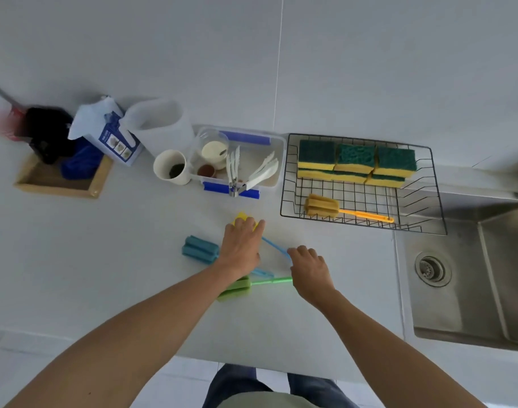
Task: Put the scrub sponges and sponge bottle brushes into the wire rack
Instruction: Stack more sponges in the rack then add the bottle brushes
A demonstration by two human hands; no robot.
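Observation:
The black wire rack [284, 178] stands at the back right of the counter. It holds several green-and-yellow scrub sponges [355, 161] stacked at its far side, and a tan sponge brush with an orange handle [322, 206] near its front. On the counter lie a blue sponge brush [200, 249], a green sponge brush [237, 288] and a yellow sponge brush [242, 219]. My left hand [241, 245] has its fingers curled over the yellow head. A light blue handle [274, 245] runs from under that hand to the curled fingers of my right hand [310, 270], which also covers the green handle's end.
A steel sink [472, 275] with a drain lies to the right of the rack. Behind my hands are a clear box with blue clips [276, 160], a white cup [172, 167], a white jug [160, 125], a tissue pack [107, 131] and a wooden tray [60, 184]. The counter's front edge is near my body.

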